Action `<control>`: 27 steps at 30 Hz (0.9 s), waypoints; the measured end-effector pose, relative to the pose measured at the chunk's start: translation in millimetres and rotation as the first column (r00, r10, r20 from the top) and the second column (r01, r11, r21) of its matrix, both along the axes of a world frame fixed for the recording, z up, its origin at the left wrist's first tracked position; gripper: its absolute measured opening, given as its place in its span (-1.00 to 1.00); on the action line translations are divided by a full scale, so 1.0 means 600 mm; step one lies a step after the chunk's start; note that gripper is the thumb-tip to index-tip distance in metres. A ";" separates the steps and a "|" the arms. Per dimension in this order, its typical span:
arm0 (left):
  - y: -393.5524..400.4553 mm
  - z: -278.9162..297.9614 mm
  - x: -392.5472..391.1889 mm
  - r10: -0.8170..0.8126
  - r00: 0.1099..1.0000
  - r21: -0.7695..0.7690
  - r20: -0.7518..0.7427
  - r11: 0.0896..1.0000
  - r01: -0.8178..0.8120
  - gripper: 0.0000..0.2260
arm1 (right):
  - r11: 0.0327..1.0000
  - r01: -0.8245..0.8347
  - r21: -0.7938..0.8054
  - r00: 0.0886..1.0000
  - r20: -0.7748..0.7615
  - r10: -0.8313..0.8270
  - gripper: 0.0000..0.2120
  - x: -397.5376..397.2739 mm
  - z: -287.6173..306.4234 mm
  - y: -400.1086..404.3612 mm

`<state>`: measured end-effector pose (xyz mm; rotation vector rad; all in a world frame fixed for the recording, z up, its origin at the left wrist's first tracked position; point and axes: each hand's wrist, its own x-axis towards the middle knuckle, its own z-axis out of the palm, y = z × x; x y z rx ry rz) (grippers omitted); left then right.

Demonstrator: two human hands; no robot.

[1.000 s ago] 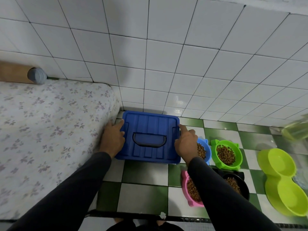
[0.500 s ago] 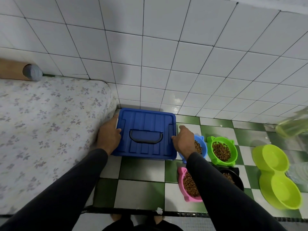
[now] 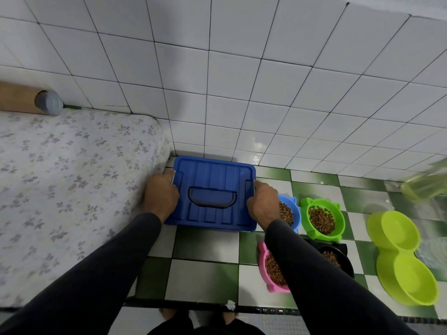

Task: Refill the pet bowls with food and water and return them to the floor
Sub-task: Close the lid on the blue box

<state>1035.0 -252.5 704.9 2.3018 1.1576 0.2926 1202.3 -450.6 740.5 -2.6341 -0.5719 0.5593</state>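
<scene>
A person looks down at a green-and-white checked floor [image 3: 200, 276] beside a white tiled wall. Both hands hold a blue lidded storage bin [image 3: 212, 197], apparently the food container, standing in the far corner between a flowered mattress [image 3: 60, 184] on the left and the pet bowls on the right.

The left hand [image 3: 160, 195] curls its grip round the bin's left edge; the right hand [image 3: 263, 201] curls round the right edge. Whether the bin rests on the floor or is just lifted cannot be told.

Four bowls already hold brown kibble: a blue bowl [image 3: 294, 211] just beside the bin, a green bowl [image 3: 323, 217], a pink bowl [image 3: 271, 272] and a black bowl [image 3: 338, 258] nearer. A lime double bowl [image 3: 404, 257] at the far right looks empty of food; any water in it cannot be made out.

The food step looks finished. Next probably comes letting go of the bin and turning to the water.
</scene>
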 end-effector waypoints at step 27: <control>-0.066 -0.010 0.013 -0.064 0.969 0.087 -0.237 0.992 0.087 -0.44 | 0.912 -0.291 -0.289 0.928 0.148 0.343 -0.62 -0.034 -0.019 0.027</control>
